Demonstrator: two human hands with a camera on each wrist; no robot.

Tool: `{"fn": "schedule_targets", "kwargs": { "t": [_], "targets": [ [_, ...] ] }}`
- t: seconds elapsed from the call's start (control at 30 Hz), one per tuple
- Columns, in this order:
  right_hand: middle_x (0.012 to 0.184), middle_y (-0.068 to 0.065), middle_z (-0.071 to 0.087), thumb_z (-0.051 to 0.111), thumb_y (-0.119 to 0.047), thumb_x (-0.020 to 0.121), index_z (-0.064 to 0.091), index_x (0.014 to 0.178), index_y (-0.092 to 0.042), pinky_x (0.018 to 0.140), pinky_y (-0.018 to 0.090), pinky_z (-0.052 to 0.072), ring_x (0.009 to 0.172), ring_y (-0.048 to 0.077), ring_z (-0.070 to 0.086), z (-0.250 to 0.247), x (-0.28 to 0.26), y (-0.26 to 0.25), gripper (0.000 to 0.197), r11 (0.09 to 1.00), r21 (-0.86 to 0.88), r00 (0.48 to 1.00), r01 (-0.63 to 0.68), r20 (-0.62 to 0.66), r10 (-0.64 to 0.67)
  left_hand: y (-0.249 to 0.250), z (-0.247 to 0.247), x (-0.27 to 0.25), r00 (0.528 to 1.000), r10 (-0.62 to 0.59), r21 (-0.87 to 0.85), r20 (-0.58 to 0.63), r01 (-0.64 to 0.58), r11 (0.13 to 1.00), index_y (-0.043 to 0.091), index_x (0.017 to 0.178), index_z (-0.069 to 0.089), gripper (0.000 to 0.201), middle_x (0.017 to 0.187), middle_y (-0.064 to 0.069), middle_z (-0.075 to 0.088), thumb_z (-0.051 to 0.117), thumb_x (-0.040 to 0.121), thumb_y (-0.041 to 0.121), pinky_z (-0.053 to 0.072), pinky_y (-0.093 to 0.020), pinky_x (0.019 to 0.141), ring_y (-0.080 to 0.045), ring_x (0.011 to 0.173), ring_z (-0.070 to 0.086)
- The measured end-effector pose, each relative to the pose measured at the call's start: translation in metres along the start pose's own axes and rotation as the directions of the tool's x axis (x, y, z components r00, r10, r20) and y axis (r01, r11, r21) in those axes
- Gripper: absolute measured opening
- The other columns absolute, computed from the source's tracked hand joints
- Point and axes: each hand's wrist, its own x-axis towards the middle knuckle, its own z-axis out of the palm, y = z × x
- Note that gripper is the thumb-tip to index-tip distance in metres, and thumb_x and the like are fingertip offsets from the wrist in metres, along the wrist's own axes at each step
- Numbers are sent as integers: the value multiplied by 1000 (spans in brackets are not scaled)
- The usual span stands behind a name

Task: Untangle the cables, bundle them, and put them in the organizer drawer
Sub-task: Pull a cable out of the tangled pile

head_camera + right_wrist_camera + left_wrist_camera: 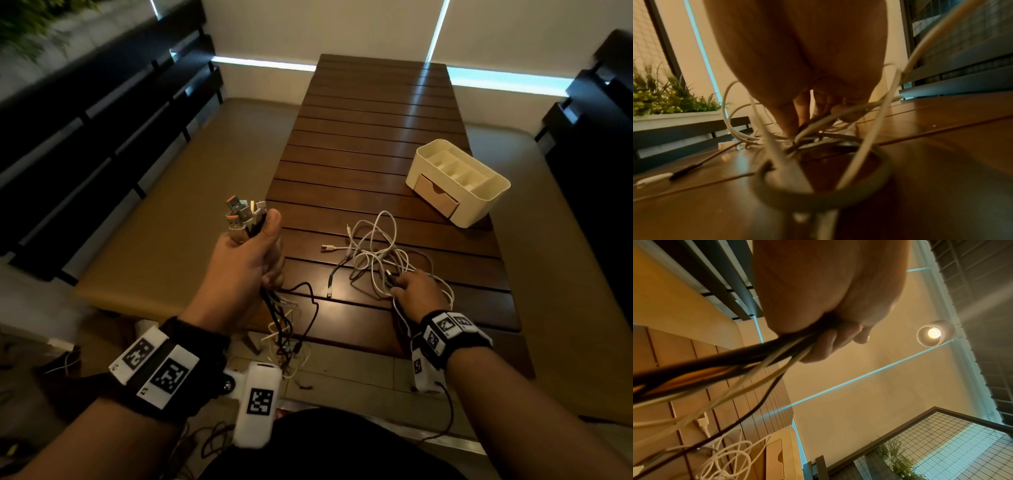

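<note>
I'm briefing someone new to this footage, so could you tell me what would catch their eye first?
Likely the left hand, raised at the table's near left edge and gripping a bunch of cables with USB plugs fanned upward. Next, the right hand at the tangled white cables on the slatted table, below the cream organizer.

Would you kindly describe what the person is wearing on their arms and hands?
Both forearms are bare, with no sleeves or gloves. Each wrist carries a black strap bearing white blocks printed with black square-pattern markers. A white camera pod hangs under the left wrist; a thin black wire trails from the right one.
</note>
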Motion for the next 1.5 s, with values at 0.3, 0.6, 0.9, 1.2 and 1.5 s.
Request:
{"fn": "schedule_targets", "kwargs": {
  "t": [0.3,0.6,0.9,1.2,1.5],
  "targets": [
    [93,4,70,56,-25,96,67,92,-22,68,30,47,78,17,62,-37,1,-25,12,905,413,969,-105,-162,186,-1,-7,5,997,-26,10,-76,26,1000,16,67,42,37,50,0,29,57,92,38,31,-24,42,-11,39,29],
    [85,0,72,56,-9,98,64,98,-19,67,27,55,82,17,69,-150,-64,-123,13,189,906,924,379,-381,-28,-1,2,23,998,-37,66,-45,40,997,6,87,52,29,50,0,30,56,94,34,28,-24,44,-12,40,28],
    [95,9,76,64,-3,92,67,101,-9,69,29,59,93,26,73,-99,-75,-137,11,351,924,988,151,-127,-89,-11,14,37,1000,-27,15,-14,27,1000,-1,94,52,34,51,4,29,62,87,30,27,-25,44,-10,41,27],
    [86,3,74,67,1,88,68,90,-9,64,26,58,83,20,71,-91,-90,-162,9,203,945,955,254,-212,-210,-21,19,39,998,5,13,57,-6,1000,16,75,64,15,53,5,42,67,85,27,29,-27,45,-12,46,32],
    [90,3,70,68,-4,90,71,88,-17,66,29,57,84,17,69,-82,-91,-167,14,289,893,923,345,-269,-274,-22,15,41,995,42,-22,95,-40,999,19,66,62,24,55,3,42,64,88,27,34,-24,45,-9,44,36]
  ]
}}
